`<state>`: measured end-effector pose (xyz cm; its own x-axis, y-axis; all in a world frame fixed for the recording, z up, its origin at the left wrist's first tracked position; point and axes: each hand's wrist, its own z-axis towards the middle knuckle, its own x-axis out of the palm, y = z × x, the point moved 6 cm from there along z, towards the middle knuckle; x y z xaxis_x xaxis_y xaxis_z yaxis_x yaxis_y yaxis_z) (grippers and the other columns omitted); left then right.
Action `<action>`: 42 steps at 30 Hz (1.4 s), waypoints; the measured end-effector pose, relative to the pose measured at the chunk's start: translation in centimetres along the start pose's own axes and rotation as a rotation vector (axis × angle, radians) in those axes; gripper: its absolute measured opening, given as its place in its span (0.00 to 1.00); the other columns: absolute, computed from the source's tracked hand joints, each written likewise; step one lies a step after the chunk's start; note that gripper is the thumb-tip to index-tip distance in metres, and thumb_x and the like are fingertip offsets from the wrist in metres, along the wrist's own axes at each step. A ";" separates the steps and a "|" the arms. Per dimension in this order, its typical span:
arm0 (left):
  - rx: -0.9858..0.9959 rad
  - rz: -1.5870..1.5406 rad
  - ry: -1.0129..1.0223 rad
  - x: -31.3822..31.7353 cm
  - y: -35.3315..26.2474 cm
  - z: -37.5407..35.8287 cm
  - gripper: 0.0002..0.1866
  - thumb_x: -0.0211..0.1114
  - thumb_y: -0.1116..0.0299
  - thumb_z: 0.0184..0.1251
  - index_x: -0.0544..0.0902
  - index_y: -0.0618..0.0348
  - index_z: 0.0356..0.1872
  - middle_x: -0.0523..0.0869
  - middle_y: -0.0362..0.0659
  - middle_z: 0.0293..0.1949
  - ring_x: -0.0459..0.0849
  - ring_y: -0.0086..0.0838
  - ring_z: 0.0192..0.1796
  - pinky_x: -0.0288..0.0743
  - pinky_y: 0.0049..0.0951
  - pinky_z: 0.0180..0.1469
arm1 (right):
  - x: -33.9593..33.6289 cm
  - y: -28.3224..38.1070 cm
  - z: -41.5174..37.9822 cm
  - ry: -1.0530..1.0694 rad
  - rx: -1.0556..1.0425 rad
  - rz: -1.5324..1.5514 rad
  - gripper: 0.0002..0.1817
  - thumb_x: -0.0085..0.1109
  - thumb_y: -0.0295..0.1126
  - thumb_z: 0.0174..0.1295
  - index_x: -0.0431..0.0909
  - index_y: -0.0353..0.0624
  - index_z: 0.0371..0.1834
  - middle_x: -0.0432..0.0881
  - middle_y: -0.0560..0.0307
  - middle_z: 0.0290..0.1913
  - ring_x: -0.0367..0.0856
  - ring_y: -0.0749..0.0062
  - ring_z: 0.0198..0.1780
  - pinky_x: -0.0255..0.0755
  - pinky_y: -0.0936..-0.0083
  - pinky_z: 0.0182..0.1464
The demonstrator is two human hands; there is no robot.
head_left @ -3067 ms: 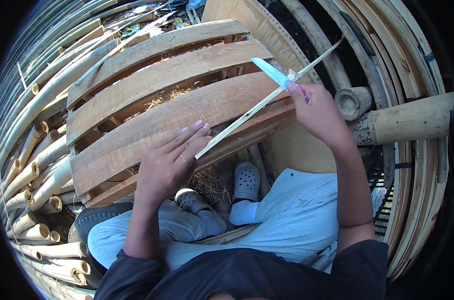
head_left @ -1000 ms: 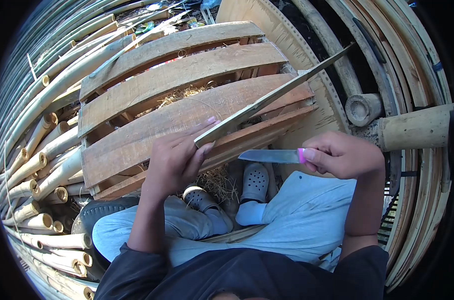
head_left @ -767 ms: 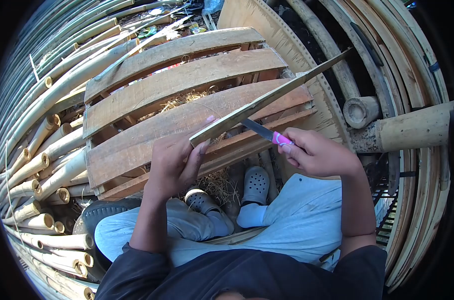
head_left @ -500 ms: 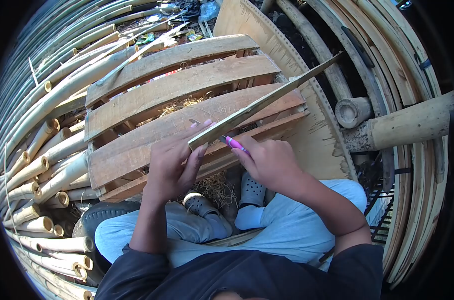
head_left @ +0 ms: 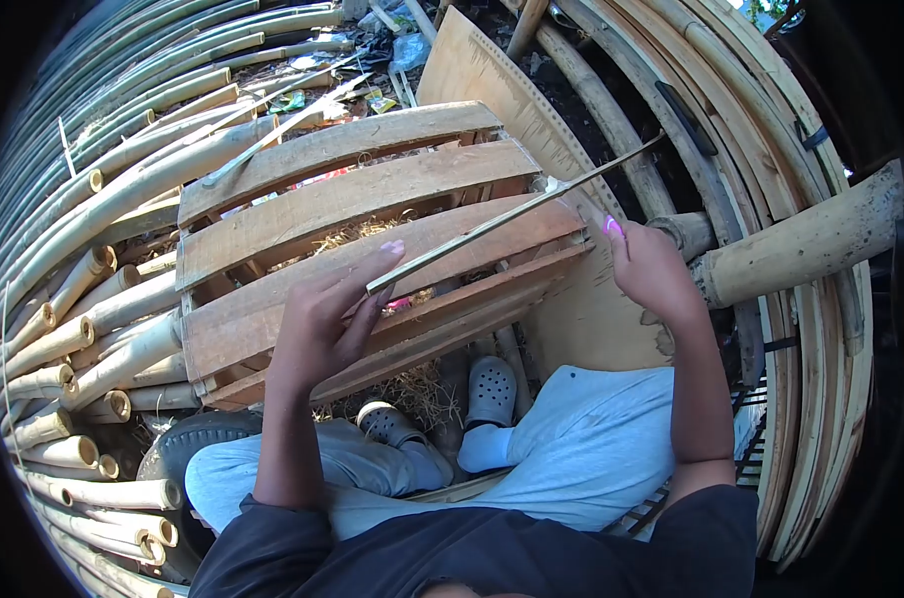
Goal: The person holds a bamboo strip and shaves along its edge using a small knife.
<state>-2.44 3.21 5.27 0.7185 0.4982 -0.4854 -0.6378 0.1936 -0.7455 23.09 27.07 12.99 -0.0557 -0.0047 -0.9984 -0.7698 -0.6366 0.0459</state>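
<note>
My left hand (head_left: pixel 324 311) grips the near end of a thin bamboo strip (head_left: pixel 472 233), which slants up to the right above a slatted wooden crate (head_left: pixel 322 249). In my closed right hand (head_left: pixel 657 267) is a knife with a pink-and-white handle (head_left: pixel 613 228). The knife is beside the far half of the strip, its blade blurred and hard to make out. A small pale tuft, perhaps a shaving, shows on the strip near the crate's right corner.
Bamboo poles (head_left: pixel 123 339) are stacked along the left. Long split bamboo lengths (head_left: pixel 820 399) curve down the right, near a thick bamboo post (head_left: pixel 800 244). Behind the crate leans a plywood sheet (head_left: pixel 472 65). Shavings (head_left: pixel 427 394) lie around my clogs (head_left: pixel 492 391).
My right hand has moved right and away from me with the knife, from near my left hand to the strip's far half. The strip's far end has dropped slightly.
</note>
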 end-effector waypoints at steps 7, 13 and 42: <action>0.036 0.008 -0.018 -1.9 1.9 -0.3 0.19 0.69 0.81 0.63 0.88 0.62 0.56 0.89 0.53 0.60 0.89 0.46 0.62 0.81 0.37 0.64 | -1.5 -1.3 -1.5 -0.205 0.312 0.023 0.22 0.47 0.36 0.80 0.80 0.26 0.36 0.84 0.24 0.40 0.84 0.30 0.45 0.75 0.42 0.50; -0.126 -0.071 0.213 -1.4 2.3 -0.5 0.14 0.70 0.83 0.59 0.89 0.68 0.47 0.89 0.54 0.59 0.86 0.47 0.65 0.78 0.40 0.68 | 2.6 3.4 -0.3 -0.292 -0.468 0.396 0.12 0.52 0.28 0.77 0.78 0.28 0.41 0.76 0.30 0.65 0.82 0.36 0.56 0.75 0.55 0.56; -0.081 0.422 0.052 1.8 -4.0 -0.3 0.10 0.73 0.76 0.62 0.89 0.58 0.44 0.93 0.45 0.42 0.89 0.41 0.43 0.78 0.41 0.50 | 4.5 6.6 -0.7 -0.088 -0.501 0.523 0.09 0.56 0.27 0.74 0.80 0.31 0.46 0.77 0.37 0.61 0.82 0.42 0.55 0.76 0.59 0.57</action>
<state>1.47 3.10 7.24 0.4133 0.4756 -0.7765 -0.8567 -0.0859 -0.5086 18.21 22.32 8.76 -0.4033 -0.3563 -0.8429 -0.2463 -0.8448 0.4750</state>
